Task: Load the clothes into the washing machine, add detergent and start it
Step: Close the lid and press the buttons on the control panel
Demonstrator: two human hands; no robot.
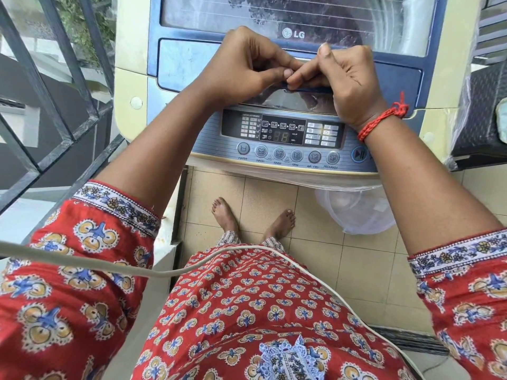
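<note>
A top-loading washing machine (131, 56) stands in front of me with its blue see-through lid (186, 64) down. Dark clothes (274, 12) show through the lid window. My left hand (241, 64) and my right hand (345, 80) meet at the lid's front edge, fingers curled round the blue lid handle (312, 89). The handle edge sits slightly raised above a narrow gap. Below the hands lies the control panel (279, 133), its display reading 38, with a row of round buttons and a blue start/pause button (358, 154). No detergent is in view.
A metal window grille (55, 105) runs along the left. A dark woven basket (482, 113) stands at the right of the machine. Clear plastic wrap (356, 209) hangs under the panel above the beige tiled floor, where my bare feet stand. A white cable (164, 272) crosses my dress.
</note>
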